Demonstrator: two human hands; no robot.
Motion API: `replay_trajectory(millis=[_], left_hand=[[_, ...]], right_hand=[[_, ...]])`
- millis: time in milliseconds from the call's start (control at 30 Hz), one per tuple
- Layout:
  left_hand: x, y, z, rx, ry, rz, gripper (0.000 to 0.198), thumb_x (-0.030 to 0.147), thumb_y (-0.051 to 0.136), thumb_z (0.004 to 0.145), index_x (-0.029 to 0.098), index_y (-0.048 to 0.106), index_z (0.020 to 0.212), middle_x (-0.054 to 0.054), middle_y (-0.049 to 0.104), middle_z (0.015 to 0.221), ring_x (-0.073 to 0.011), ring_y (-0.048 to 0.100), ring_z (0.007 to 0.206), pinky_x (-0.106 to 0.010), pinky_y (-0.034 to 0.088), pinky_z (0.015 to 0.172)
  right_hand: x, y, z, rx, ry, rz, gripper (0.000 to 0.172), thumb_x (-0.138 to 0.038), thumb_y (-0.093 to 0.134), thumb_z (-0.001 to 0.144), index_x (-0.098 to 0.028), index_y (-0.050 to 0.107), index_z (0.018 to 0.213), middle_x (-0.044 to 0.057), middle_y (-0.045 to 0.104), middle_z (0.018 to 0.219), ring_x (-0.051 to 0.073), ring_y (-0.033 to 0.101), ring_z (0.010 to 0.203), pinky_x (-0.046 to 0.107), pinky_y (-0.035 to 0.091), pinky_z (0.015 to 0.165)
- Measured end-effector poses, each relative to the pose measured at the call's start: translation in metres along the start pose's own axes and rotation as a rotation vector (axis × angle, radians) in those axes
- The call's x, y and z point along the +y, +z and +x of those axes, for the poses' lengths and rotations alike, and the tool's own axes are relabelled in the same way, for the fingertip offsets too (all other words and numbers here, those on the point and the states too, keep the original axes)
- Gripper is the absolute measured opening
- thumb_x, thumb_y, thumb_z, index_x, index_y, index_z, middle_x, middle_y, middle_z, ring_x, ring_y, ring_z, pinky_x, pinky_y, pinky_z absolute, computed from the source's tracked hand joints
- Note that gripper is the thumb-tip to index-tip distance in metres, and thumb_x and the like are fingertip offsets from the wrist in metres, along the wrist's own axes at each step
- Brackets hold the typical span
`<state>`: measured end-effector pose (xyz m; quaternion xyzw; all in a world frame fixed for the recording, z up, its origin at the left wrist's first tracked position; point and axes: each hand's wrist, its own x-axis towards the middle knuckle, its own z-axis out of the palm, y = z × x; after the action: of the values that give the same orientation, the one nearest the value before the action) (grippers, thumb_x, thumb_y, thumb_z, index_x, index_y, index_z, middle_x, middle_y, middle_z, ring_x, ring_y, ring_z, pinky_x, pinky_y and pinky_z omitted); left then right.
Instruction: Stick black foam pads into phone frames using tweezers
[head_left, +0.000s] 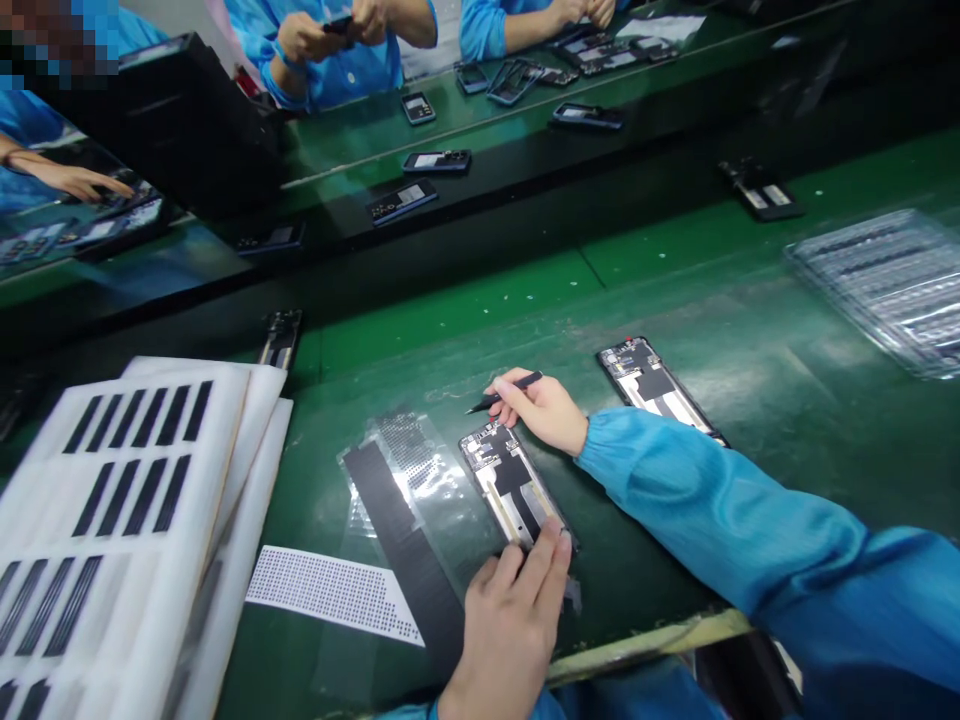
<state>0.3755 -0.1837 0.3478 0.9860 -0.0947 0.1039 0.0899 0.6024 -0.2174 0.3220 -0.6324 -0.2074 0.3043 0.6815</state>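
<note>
My right hand [538, 412], in a blue sleeve, holds a slim black stylus [481, 405] between its fingers, just above an open phone chassis [512, 482]. The chassis lies on the green mat, with its circuit board and black and gold-coloured strips exposed. My left hand [510, 625] grips the chassis's near end, its fingers over the lower edge. Another open phone chassis [649, 380] lies beyond my right wrist, partly hidden by the sleeve. A clear film [390, 520] carrying a black perforated strip lies to the left of the held chassis.
White foam sheets [127, 480] with black strips are stacked at the left, beside a white perforated sheet [334, 595]. A clear plastic tray [877, 290] sits at the right. Beyond a dark divider, co-workers in blue sleeves [337, 50] handle phones at another green bench.
</note>
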Motion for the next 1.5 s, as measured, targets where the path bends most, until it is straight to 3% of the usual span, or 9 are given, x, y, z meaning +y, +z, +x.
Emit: replay_trajectory(millis=[167, 367, 533, 733, 933, 1067, 1300, 1400, 1500], left_hand=[[-0.002, -0.005, 0.010, -0.095, -0.124, -0.027, 0.045, 0.005, 0.051, 0.082, 0.021, 0.071, 0.120, -0.020, 0.055, 0.147, -0.0245, 0.072, 0.085, -0.031, 0.059, 0.053], [-0.011, -0.006, 0.009, -0.189, -0.250, 0.051, 0.055, 0.011, 0.056, 0.089, 0.038, 0.062, 0.135, -0.014, 0.041, 0.159, -0.0131, 0.068, 0.054, -0.024, 0.050, 0.038], [-0.031, -0.034, -0.023, 0.050, -0.424, 0.066, 0.045, 0.022, 0.044, 0.102, 0.021, 0.049, 0.147, -0.016, 0.060, 0.143, -0.0125, 0.072, 0.061, -0.020, 0.052, 0.044], [-0.063, -0.082, -0.098, 0.376, -0.909, 0.040, 0.029, 0.027, 0.043, 0.101, 0.021, 0.066, 0.116, -0.005, 0.077, 0.104, -0.0174, 0.074, 0.089, -0.023, 0.057, 0.074], [-0.073, -0.043, -0.172, 0.403, -1.169, -0.011, 0.031, 0.032, 0.043, 0.098, 0.018, 0.064, 0.116, -0.001, 0.073, 0.081, -0.0156, 0.071, 0.065, -0.024, 0.054, 0.062], [-0.075, -0.026, -0.188, 0.479, -1.146, -0.122, 0.030, 0.034, 0.045, 0.098, 0.017, 0.066, 0.112, -0.001, 0.073, 0.078, -0.0153, 0.070, 0.062, -0.024, 0.055, 0.064], [-0.074, -0.028, -0.186, 0.572, -1.139, -0.332, 0.035, 0.037, 0.040, 0.101, 0.018, 0.063, 0.119, -0.003, 0.075, 0.083, -0.0182, 0.074, 0.074, -0.027, 0.057, 0.074], [-0.071, -0.020, -0.189, 0.641, -1.145, -0.324, 0.035, 0.038, 0.039, 0.102, 0.020, 0.063, 0.120, -0.002, 0.075, 0.084, -0.0182, 0.074, 0.075, -0.027, 0.056, 0.076], [-0.070, -0.013, -0.192, 0.686, -1.132, -0.325, 0.034, 0.038, 0.040, 0.102, 0.022, 0.063, 0.119, -0.002, 0.075, 0.083, -0.0179, 0.074, 0.073, -0.026, 0.056, 0.075]], right_hand=[[0.001, 0.000, -0.001, -0.004, -0.007, 0.001, 0.062, -0.076, 0.060, 0.080, -0.016, 0.067, 0.090, 0.002, 0.069, 0.066, 0.011, 0.063, 0.053, 0.024, 0.056, 0.054], [-0.008, -0.003, 0.004, -0.012, 0.081, 0.130, 0.047, -0.062, 0.069, 0.083, -0.016, 0.067, 0.088, 0.005, 0.072, 0.064, 0.014, 0.066, 0.052, 0.025, 0.055, 0.053], [-0.048, -0.028, 0.004, 0.003, 0.268, 0.258, 0.022, -0.034, 0.051, 0.089, -0.018, 0.063, 0.100, 0.008, 0.078, 0.077, 0.021, 0.075, 0.067, 0.030, 0.057, 0.058], [-0.054, -0.011, -0.069, -0.146, 0.178, -1.038, 0.031, -0.052, 0.051, 0.092, -0.022, 0.059, 0.084, 0.004, 0.067, 0.057, 0.024, 0.066, 0.052, 0.030, 0.036, 0.048], [-0.010, 0.025, -0.131, -0.020, 0.236, -1.549, 0.022, -0.040, 0.045, 0.100, -0.022, 0.055, 0.093, 0.007, 0.071, 0.064, 0.030, 0.070, 0.056, 0.031, 0.031, 0.051], [-0.011, 0.023, -0.090, -0.019, 0.179, -1.497, 0.017, -0.032, 0.048, 0.099, -0.021, 0.056, 0.089, 0.008, 0.072, 0.067, 0.028, 0.071, 0.063, 0.030, 0.035, 0.055], [-0.074, 0.012, 0.069, 0.199, 0.010, -1.514, 0.025, -0.032, 0.055, 0.101, -0.014, 0.065, 0.086, 0.006, 0.070, 0.077, 0.017, 0.068, 0.070, 0.027, 0.049, 0.065], [-0.115, -0.017, 0.079, 0.321, -0.031, -1.512, 0.032, -0.043, 0.055, 0.101, -0.015, 0.066, 0.091, 0.002, 0.068, 0.081, 0.014, 0.066, 0.069, 0.030, 0.055, 0.068], [-0.138, -0.055, 0.039, 0.407, -0.058, -1.517, 0.048, -0.056, 0.048, 0.100, -0.018, 0.062, 0.073, 0.015, 0.067, 0.074, 0.027, 0.071, 0.071, 0.040, 0.053, 0.064]])
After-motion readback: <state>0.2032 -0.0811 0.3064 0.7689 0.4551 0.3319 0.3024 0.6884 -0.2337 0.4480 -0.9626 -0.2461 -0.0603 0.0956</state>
